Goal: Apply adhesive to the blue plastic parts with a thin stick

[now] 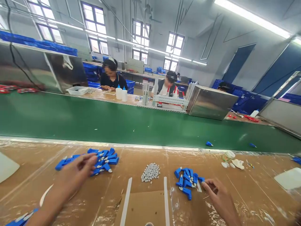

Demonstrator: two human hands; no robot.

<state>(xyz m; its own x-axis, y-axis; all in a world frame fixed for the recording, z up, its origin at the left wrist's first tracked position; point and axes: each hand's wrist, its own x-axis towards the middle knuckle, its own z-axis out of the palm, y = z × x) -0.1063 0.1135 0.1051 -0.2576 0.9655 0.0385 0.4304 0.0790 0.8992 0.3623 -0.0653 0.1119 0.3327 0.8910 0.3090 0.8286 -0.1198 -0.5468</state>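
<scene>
The left hand (78, 168) reaches out over the tabletop (246, 191) to the left pile (94, 160) of blue parts, its fingertips touching the pile's near edge; the fingers are loosely curled, and whether this grip has closed on a part I cannot tell, since the hand hides its own fingertips. The right hand (217, 191) rests just beside the right pile (188, 180) of blue parts, thumb and forefinger pinched together near a thin white strip (199, 187); whether anything sits in that pinch is too small to tell. Between the piles lies a heap of small grey pieces (150, 172), flanked below by two white strips (166, 201) on a cardboard sheet.

Beyond the tabletop runs a green belt (117, 122) with two stray blue parts (208, 144) on it; across it two seated people work among white bottles (121, 93) and metal housings.

Risks, as I judge them: the plastic film over the tabletop is wrinkled and slick, so a sweep of the left hand could scatter parts toward the belt; the grey heap lies near both piles, and a careless wrist could knock the small pieces loose or mix them in with the blue parts.
</scene>
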